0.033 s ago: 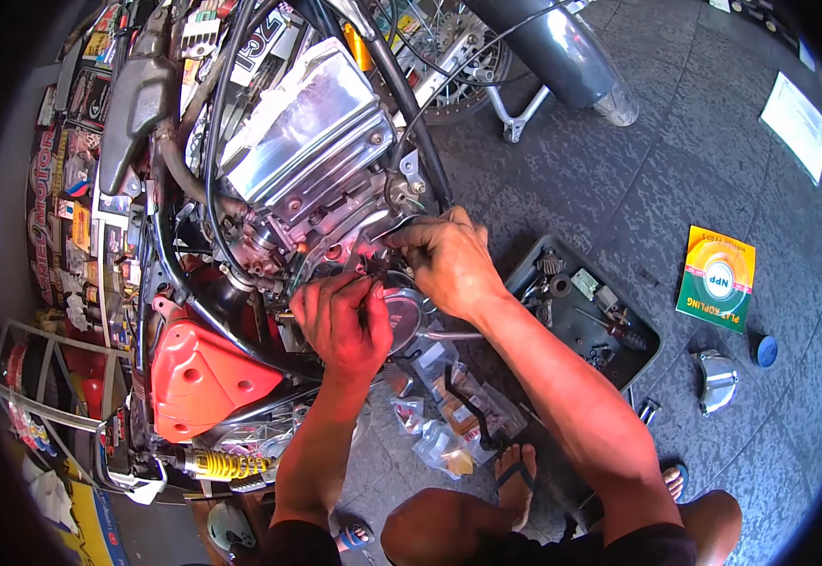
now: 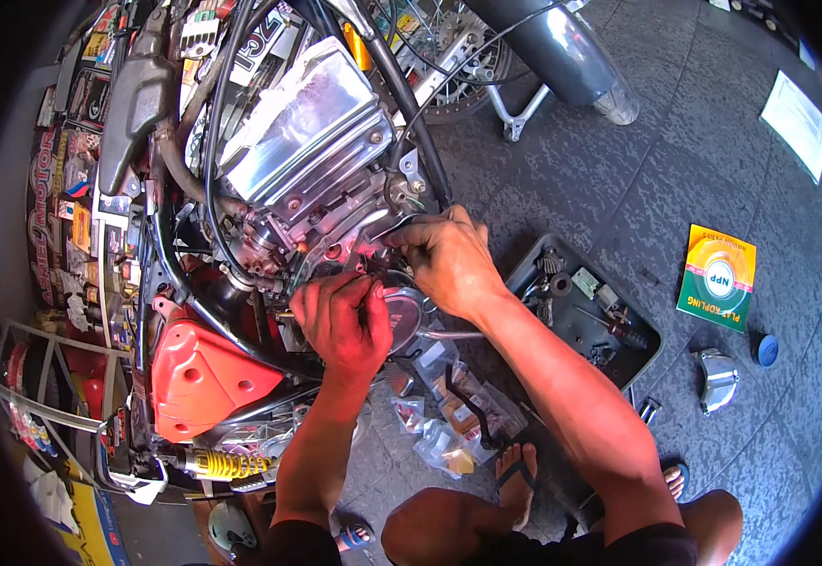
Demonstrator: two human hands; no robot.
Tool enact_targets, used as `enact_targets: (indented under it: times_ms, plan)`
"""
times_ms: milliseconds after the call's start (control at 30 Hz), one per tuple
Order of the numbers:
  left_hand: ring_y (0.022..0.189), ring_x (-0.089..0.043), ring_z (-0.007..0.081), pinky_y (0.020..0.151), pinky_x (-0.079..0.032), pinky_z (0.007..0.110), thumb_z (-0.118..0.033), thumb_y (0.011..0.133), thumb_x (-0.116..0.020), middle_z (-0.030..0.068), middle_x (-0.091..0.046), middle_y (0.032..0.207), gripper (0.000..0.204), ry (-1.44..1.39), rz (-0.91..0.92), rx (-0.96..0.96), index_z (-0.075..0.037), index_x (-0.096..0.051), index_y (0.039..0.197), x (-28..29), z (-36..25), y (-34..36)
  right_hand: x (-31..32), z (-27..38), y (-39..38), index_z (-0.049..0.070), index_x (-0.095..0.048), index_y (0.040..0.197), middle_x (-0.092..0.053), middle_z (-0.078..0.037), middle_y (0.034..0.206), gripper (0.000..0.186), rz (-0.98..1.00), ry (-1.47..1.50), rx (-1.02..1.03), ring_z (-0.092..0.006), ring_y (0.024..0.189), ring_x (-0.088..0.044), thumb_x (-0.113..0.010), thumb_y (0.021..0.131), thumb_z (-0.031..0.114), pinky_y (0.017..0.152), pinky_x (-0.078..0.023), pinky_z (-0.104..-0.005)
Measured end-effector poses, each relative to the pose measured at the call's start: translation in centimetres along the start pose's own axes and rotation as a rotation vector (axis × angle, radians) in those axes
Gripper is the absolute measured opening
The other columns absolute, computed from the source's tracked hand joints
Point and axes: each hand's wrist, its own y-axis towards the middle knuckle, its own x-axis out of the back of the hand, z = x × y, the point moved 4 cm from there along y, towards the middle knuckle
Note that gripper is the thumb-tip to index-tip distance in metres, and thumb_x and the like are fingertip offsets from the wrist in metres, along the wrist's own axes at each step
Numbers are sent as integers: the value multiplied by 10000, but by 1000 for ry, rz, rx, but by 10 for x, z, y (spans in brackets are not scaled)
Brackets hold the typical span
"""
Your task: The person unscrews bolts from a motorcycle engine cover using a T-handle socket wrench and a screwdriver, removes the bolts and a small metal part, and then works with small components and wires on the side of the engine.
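My left hand (image 2: pixel 340 325) has its fingers curled and pinched at the engine (image 2: pixel 326 226) of a motorcycle, in front of a round metal cover (image 2: pixel 402 316); what they hold is hidden. Just right and above it my right hand (image 2: pixel 453 259) is closed, fingertips turned in among cables and small metal fittings beside a black frame tube (image 2: pixel 425 156); I cannot make out what it grips. A shiny silver engine part (image 2: pixel 298 123) lies above both hands. A red plastic panel (image 2: pixel 203 377) is at the lower left of the bike.
A grey parts tray (image 2: pixel 642 340) with small parts and tools stands right of my forearm, near a yellow-green packet (image 2: pixel 717 274), blue lid (image 2: pixel 764 350) and chrome piece (image 2: pixel 717 382). Plastic bags (image 2: pixel 430 434) lie by my feet. Yellow shock (image 2: pixel 227 462), black cylinder (image 2: pixel 562 52), white sheet (image 2: pixel 795 123).
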Motion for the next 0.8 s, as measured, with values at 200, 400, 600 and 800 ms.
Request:
enact_targets:
  times_ms: [200,400,600,800]
  plan:
    - [849,-614,252,831,-410,422,-143,850,-711,52,-671,973,156,-10,-7,6,-88,-613,958,-3,1,-1,4,3,1,167,-762,1064,-724,-75,953,230,41,-90,6,-299,1031,-540,-621,889,117,969,-363,-463]
    - [834,-604,273,822,-415,409,-87,857,-690,92,-677,937,104,-63,1,106,-51,-638,940,-4,3,4,5,8,4,160,-767,985,-724,-93,984,225,11,-271,134,-307,1048,-580,-642,802,118,928,-398,-455]
    - [837,-611,253,789,-428,363,-63,864,-679,70,-682,930,144,-76,48,171,-58,-679,1008,-5,6,6,9,8,3,116,-744,1022,-716,-118,911,194,-1,-270,205,-315,931,-630,-641,871,182,886,-426,-453]
    - [827,-608,230,766,-420,349,-76,868,-681,56,-680,928,178,-79,88,221,-79,-708,1043,-7,7,9,0,-1,5,128,-743,943,-691,-182,786,189,-43,-104,101,-385,734,-668,-610,882,248,770,-480,-511]
